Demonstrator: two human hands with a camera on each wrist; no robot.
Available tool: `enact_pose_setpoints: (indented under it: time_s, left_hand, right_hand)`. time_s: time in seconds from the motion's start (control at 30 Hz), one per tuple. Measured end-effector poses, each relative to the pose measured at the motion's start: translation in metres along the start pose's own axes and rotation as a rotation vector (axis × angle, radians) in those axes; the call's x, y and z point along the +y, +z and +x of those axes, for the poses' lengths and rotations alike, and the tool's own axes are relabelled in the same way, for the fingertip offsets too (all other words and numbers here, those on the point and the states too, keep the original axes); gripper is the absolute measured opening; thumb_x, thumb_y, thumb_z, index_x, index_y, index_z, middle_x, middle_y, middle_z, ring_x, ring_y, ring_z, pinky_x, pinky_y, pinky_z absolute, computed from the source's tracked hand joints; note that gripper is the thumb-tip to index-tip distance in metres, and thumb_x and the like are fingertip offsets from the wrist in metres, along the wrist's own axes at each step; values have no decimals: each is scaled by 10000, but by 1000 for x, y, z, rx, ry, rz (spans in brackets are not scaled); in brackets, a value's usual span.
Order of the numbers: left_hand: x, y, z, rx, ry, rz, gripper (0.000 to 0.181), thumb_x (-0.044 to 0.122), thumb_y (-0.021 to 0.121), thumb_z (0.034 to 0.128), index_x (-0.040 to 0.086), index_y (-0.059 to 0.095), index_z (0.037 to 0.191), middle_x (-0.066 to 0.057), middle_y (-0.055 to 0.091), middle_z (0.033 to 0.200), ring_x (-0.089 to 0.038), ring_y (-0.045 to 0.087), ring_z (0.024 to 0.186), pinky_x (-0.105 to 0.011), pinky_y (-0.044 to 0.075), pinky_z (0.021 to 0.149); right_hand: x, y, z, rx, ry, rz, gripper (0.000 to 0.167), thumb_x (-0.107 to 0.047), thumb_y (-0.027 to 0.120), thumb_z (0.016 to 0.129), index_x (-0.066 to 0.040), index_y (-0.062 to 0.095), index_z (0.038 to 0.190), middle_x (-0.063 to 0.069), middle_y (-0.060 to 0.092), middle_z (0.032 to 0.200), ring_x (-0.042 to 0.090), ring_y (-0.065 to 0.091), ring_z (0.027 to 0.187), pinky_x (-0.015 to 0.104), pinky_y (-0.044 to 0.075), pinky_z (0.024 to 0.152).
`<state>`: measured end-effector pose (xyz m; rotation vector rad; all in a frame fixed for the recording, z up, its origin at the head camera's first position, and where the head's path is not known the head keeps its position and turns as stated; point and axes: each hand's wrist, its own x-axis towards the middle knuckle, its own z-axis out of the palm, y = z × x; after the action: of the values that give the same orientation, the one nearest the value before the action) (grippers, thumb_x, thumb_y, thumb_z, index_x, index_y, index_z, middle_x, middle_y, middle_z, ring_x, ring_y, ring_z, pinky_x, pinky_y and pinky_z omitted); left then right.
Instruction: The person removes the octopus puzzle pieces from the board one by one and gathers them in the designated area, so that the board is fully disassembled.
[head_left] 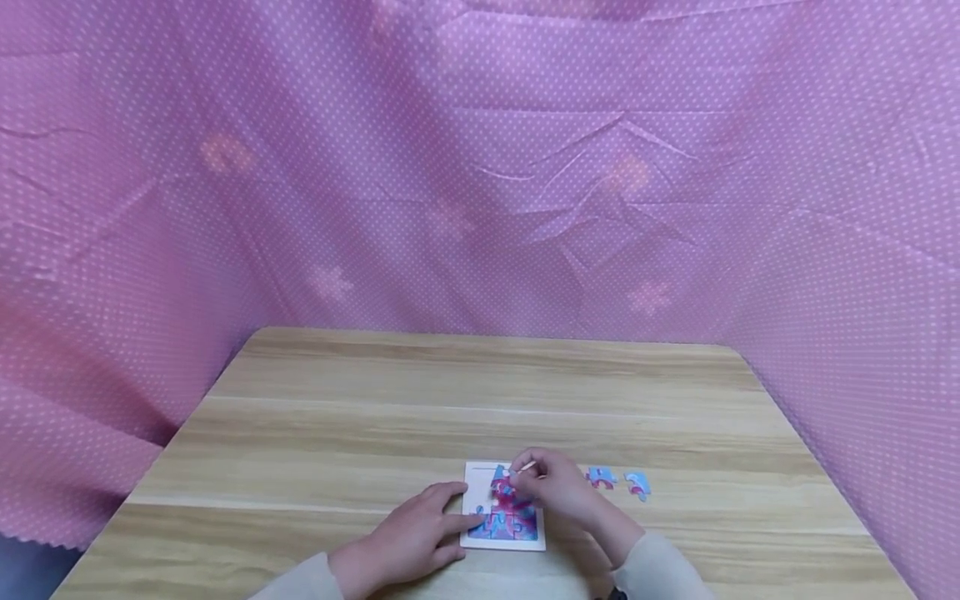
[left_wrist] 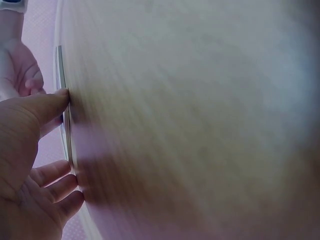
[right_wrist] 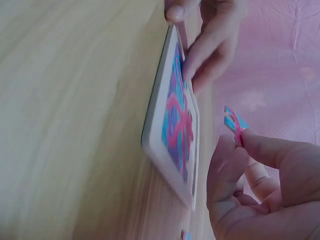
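A white-framed jigsaw board (head_left: 504, 546) lies on the table with pink, blue and purple pieces fitted along its near part. My left hand (head_left: 420, 529) rests at the board's left side, one finger extended onto the puzzle and the others by the edge. In the right wrist view, my right hand (right_wrist: 265, 175) pinches a blue-and-pink puzzle piece (right_wrist: 235, 122) between thumb and finger, raised off the board. From the head view, the right hand (head_left: 551, 483) is over the board's right part and hides some of it.
Two loose puzzle pieces, one blue and pink (head_left: 602, 477) and another (head_left: 637, 484) farther right, lie on the wooden table (head_left: 337, 433). A pink dotted cloth (head_left: 480, 167) hangs around the back and sides.
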<state>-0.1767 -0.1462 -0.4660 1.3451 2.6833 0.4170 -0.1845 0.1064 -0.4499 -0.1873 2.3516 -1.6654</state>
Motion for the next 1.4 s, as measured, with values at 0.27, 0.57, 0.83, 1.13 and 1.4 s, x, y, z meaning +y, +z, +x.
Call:
enact_pose_setpoints:
  time_s: [0.27, 0.57, 0.83, 1.13, 1.4]
  left_hand:
    - [4, 0, -3, -48, -39, -32, 438, 417, 600, 920, 336, 540, 1346, -118, 397, 1433, -278, 383, 1295, -464, 374, 1020]
    - [8, 0, -7, -50, -43, -49, 436, 403, 616, 916, 321, 555, 1339, -108, 408, 1422, -266, 391, 1285, -447, 374, 1025]
    - [11, 0, -9, -53, -46, -44, 438, 411, 616, 913, 323, 556, 1338, -109, 407, 1423, -271, 392, 1286, -451, 373, 1026]
    - [10, 0, -8, -62, -51, -38, 443, 416, 607, 918, 328, 542, 1348, -110, 396, 1435, -273, 383, 1294, -452, 368, 1030]
    - [6, 2, -6, -45, -28, -18, 446, 407, 598, 926, 310, 537, 1357, -129, 393, 1437, -278, 382, 1296, -451, 367, 1029]
  right_hand:
    - [13, -22, -18, 8, 14, 3, 160, -88, 669, 869, 23, 633, 980, 51, 600, 782, 197, 574, 682, 318, 536, 583]
    - [24, -37, -40, 32, 76, -144, 106, -118, 692, 855, -42, 686, 928, 4, 612, 756, 159, 573, 702, 266, 514, 594]
    - [30, -44, -50, 91, 126, -206, 120, -111, 729, 825, -39, 687, 911, -3, 636, 743, 150, 595, 678, 277, 525, 590]
    - [30, -43, -49, 191, 166, -311, 141, -88, 781, 748, -48, 658, 804, -8, 632, 658, 137, 591, 593, 282, 505, 541]
    - [27, -46, -46, 211, 179, -288, 166, -65, 783, 743, -32, 645, 830, 9, 628, 681, 149, 607, 600, 283, 530, 542]
